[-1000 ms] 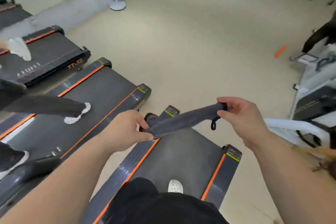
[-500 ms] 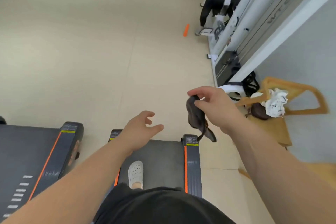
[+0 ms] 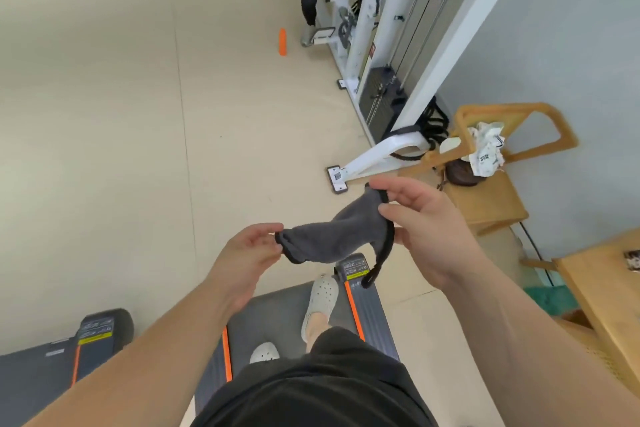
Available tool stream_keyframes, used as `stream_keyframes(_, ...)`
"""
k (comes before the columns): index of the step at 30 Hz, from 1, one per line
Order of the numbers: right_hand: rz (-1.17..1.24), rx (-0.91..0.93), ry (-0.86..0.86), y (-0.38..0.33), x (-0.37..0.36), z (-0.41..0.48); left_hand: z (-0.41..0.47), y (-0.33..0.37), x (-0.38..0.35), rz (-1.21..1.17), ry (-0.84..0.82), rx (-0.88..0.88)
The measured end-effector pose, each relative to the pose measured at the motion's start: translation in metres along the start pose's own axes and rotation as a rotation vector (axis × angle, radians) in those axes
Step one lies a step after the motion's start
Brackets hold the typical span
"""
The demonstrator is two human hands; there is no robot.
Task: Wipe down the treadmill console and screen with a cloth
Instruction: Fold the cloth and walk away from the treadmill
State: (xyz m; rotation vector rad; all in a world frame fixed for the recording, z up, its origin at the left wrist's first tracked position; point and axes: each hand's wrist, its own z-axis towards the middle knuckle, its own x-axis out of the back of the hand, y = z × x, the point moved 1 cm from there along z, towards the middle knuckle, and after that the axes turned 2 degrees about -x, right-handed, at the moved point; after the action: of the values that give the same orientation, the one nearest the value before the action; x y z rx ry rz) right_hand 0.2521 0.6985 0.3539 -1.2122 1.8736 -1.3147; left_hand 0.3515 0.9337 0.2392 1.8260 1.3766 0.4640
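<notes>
Between the left hand point(image 3: 247, 253) and right hand point(image 3: 427, 222) the cloth point(image 3: 329, 236) is dark grey with a black edge, below them the treadmill point(image 3: 277, 317) is charcoal with orange stripes on a beige floor point(image 3: 104, 149).

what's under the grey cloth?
Dark grey fabric cloth, pinched by left hand and right hand, hangs above the rear end of the grey orange-striped treadmill deck, where a white perforated clog stands. The patch of beige floor behind it is covered.
</notes>
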Motion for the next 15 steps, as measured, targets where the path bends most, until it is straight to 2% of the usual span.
stream_keyframes(3,0.029,-0.012,0.036,-0.004,0.022,0.032,0.034,0.029,-0.024,0.003,0.024,0.003)
stream_keyframes(8,0.123,0.005,0.103,-0.025,0.065,0.099,0.096,0.065,-0.061,0.046,0.121,0.147)
stream_keyframes(10,0.109,0.036,0.107,-0.028,0.069,0.113,0.102,0.071,-0.061,0.117,0.069,0.237)
stream_keyframes(15,-0.011,0.048,0.148,-0.031,0.101,0.172,0.144,0.086,-0.086,0.267,-0.188,0.502)
